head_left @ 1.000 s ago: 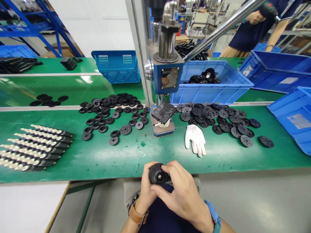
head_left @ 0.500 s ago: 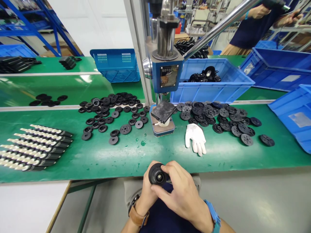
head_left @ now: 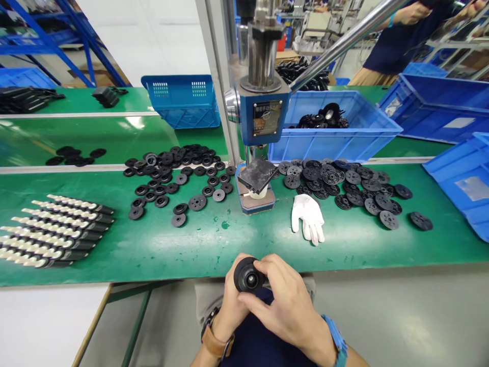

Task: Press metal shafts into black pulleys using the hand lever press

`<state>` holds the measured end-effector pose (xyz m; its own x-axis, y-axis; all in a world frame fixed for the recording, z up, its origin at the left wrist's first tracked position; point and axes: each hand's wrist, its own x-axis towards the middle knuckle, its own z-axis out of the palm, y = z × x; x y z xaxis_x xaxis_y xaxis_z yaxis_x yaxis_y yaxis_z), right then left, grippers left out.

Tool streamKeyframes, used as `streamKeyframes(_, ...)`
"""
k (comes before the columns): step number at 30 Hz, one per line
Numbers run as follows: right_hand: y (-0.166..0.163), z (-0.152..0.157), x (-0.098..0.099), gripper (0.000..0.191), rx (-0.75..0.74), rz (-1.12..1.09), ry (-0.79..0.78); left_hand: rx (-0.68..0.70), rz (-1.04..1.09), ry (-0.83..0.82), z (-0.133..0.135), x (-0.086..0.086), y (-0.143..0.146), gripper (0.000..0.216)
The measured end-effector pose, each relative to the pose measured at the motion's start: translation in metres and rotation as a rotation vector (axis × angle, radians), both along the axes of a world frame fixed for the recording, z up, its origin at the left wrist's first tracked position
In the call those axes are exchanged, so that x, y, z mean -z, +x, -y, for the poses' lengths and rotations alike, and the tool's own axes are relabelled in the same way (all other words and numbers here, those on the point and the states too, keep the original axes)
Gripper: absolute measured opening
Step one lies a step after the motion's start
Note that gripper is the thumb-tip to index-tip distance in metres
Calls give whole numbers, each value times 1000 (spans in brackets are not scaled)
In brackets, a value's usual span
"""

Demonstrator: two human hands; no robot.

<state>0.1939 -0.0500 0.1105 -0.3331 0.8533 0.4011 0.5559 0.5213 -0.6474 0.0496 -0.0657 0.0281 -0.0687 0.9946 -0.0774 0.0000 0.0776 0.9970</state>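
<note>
Both my hands meet just below the front edge of the green bench, over my lap. My left hand (head_left: 228, 300) cups a round black plastic part (head_left: 247, 276) with a pale hole in its middle. My right hand (head_left: 284, 303) wraps over it from the right, thumb and fingers pinched on the same part. A brown watch strap shows on my left wrist and a blue band on my right.
A blue hand press (head_left: 261, 109) with a long steel lever stands mid-bench over a fixture (head_left: 255, 191). Small black discs (head_left: 178, 178) lie left of it, larger black discs (head_left: 344, 186) right, with a white glove (head_left: 307, 216). Rows of black-and-white sticks (head_left: 53, 229) sit far left. Blue bins (head_left: 336, 127) line the back; another person stands at top right.
My hands and the black part have barely moved. The view has shifted slightly, and the person at the top right has moved their arms.
</note>
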Motion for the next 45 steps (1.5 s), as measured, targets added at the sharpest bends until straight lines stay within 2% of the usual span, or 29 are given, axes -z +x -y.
streamKeyframes(14, 2, 2, 4, 38, -27, 3, -19, 32, -23, 38, 3, 1, -1, 15)
streamKeyframes(17, 7, -1, 5, 40, -52, -18, -125, 39, -86, 91, 5, -2, -3, 23)
streamKeyframes(20, 14, -8, 5, 37, -48, -98, -305, 72, -154, 70, 7, -6, -5, 37)
streamKeyframes(23, 21, -17, 8, 29, -31, -180, -456, 110, -212, 23, 7, -9, -7, 31)
streamKeyframes(27, 29, -23, 14, 19, -34, -222, -524, 100, -328, 58, 5, -12, -9, 19)
streamKeyframes(33, 34, -25, 23, 24, -48, -305, -621, 90, -411, 128, 4, -16, -10, 23)
streamKeyframes(37, 34, -25, 21, 25, -36, -317, -623, 92, -318, 103, 2, -13, -7, 19)
streamKeyframes(40, 31, -22, 15, 24, -15, -260, -592, 89, -122, 61, 1, -8, -4, 17)
streamKeyframes(45, 21, -12, 7, 33, 14, -146, -472, 43, 178, -14, -1, -1, -1, 42)
